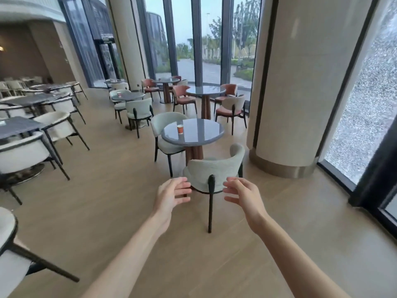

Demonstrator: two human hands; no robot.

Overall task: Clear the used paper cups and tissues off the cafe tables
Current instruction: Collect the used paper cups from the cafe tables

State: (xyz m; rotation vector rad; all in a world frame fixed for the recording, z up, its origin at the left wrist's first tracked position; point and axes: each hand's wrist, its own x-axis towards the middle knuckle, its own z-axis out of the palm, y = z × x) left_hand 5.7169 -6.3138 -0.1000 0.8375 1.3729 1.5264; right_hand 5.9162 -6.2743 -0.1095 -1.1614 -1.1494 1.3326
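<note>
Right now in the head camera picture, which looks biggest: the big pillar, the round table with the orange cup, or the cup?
1. Pillar, biggest by far.
2. Round table.
3. Orange cup, tiny; it stands on the table, so that order is sure.

Two bare arms showed, with no sleeves on them. The left hand (171, 193) and the right hand (243, 195) wore no gloves, rings or watch. The fingers were long and thin.

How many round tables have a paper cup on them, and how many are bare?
Round tables with a paper cup: 2, the nearest table with an orange cup, and a farther table with a cup.
Bare round tables: 2.
Total: 4.
</note>
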